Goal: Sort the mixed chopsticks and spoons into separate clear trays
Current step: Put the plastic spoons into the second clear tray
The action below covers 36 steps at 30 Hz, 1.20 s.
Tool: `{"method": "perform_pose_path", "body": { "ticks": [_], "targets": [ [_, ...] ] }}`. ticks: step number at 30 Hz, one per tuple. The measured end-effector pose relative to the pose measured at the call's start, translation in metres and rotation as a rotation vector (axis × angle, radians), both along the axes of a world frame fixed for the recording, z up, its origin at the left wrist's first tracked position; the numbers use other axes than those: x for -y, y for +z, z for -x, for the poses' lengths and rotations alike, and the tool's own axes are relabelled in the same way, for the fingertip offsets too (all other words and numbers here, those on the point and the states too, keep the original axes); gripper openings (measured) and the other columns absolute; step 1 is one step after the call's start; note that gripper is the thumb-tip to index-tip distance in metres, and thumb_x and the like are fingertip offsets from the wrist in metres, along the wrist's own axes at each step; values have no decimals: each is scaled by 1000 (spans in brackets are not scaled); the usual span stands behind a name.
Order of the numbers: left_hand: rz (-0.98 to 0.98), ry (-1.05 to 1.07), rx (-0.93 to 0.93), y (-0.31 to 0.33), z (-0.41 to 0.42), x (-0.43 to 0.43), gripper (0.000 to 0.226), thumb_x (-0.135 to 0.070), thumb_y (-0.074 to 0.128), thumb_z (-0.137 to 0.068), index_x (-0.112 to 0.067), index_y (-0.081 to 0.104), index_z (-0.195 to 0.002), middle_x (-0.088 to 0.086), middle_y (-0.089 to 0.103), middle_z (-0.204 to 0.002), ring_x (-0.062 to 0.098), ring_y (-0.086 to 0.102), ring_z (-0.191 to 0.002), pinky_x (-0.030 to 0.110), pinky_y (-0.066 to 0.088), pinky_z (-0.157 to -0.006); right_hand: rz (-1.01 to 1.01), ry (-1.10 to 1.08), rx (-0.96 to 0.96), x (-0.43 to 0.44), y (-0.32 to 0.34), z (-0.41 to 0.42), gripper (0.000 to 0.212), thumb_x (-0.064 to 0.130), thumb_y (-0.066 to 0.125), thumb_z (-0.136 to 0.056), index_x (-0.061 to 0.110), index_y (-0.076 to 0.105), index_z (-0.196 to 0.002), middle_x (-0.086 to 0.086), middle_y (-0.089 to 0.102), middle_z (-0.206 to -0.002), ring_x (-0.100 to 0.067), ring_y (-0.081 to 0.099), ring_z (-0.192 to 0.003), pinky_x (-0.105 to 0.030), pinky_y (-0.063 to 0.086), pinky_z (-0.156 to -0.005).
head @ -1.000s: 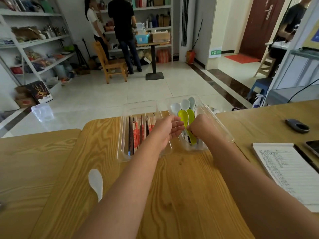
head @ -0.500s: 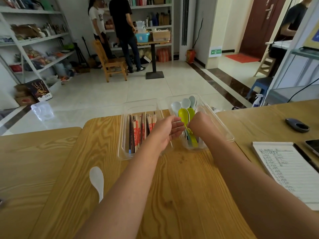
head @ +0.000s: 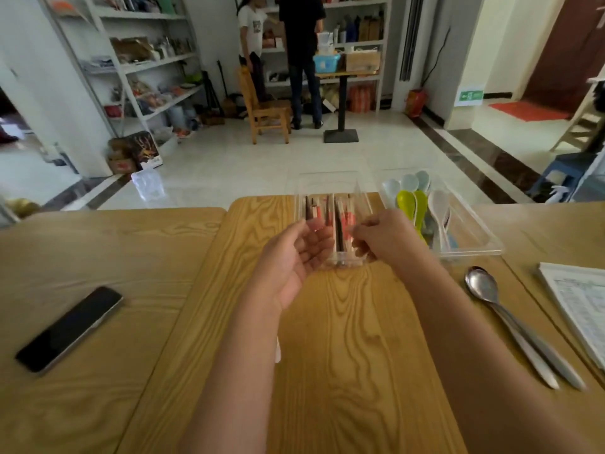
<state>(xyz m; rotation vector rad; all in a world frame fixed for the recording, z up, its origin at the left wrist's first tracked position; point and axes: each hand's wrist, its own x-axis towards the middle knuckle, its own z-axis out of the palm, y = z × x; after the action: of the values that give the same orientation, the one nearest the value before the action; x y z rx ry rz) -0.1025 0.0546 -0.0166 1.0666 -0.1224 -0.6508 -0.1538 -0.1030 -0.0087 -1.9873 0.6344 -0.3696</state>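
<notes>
Chopsticks lie in the chopstick tray at the surface's far edge, the spoon tray just right. Right hand grips its near right wall; left hand, grip wide, touches its left side.

Chopstick tray L of spoon tray; phone far L, loose spoon nearer, R.

We see both bare forearms reaching forward, converging toward the middle. Left hand is turned palm inward and up, fingers relaxed and slightly bent. Right hand is knuckles-up, wrist straight, fingers curled down toward the left hand. It's blurred there, so we can't tell if they pinch anything. Hands near, not touching.
</notes>
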Motion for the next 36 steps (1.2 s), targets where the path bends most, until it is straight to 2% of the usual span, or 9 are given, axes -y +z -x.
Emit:
{"method": "perform_pose_path", "body": {
  "ticks": [5,9,12,15,20,24,28,33,36],
  "targets": [
    [-91,206,-67,-44,13,-85,31,-25,42,-104,-5,66,-105,10,73,-88,17,69,-77,29,54,-73,-106,117,-126,-75,-35,3,20,14,66,-92,5,67,-75,-9,65,-66,-15,60,-51,-26,49,-46],
    [-133,290,-96,-64,17,-117,32,-22,40,-105,-4,66,-100,9,74,-80,18,69,-75,29,55,-70,-35,153,-215,-112,-65,-6,24,22,69,-90,2,69,-76,-11,68,-65,-29,67,-58,-35,53,-53],
    [-160,311,-119,-69,15,-126,31,-22,41,-105,-5,66,-100,8,73,-79,18,68,-76,30,54,-70,44,143,-248,-128,-77,-13,27,24,68,-88,-1,70,-78,-8,66,-63,-22,60,-53,-34,50,-53],
    [-174,313,-129,-70,12,-129,31,-24,42,-105,-6,66,-101,9,73,-83,18,68,-76,30,54,-71,89,142,-293,-141,-85,-20,24,27,68,-88,3,68,-82,-7,68,-70,-21,65,-60,-33,50,-51],
    [-201,283,-133,-72,10,-128,31,-26,42,-104,-7,67,-105,9,74,-87,18,71,-78,29,54,-70,194,120,-378,-149,-89,-32,15,20,65,-87,6,63,-85,-5,64,-73,-15,57,-59,-23,33,-43],
    [-204,266,-122,-69,12,-127,33,-25,42,-105,-4,67,-106,11,74,-87,16,72,-75,29,55,-70,250,105,-403,-150,-87,-35,13,14,64,-87,9,56,-78,-5,62,-75,-18,59,-63,-25,36,-44],
    [-215,249,-100,-66,13,-123,33,-25,41,-105,-4,67,-108,12,74,-90,17,72,-77,30,55,-72,203,103,-400,-148,-89,-38,11,11,64,-86,9,55,-79,-7,64,-77,-22,65,-68,-30,50,-51],
    [-155,245,-101,-62,15,-112,34,-25,42,-104,-2,65,-112,14,74,-94,19,72,-80,28,55,-69,75,152,-366,-132,-83,-28,15,19,69,-85,5,66,-88,-7,67,-76,-16,61,-58,-23,42,-43],
    [-56,210,-108,-50,19,-94,31,-25,42,-104,-4,64,-109,11,74,-90,17,71,-78,30,53,-75,15,142,-299,-106,-67,-14,20,24,73,-85,4,70,-85,-4,67,-66,-11,59,-49,-21,42,-41]
  ]
}}
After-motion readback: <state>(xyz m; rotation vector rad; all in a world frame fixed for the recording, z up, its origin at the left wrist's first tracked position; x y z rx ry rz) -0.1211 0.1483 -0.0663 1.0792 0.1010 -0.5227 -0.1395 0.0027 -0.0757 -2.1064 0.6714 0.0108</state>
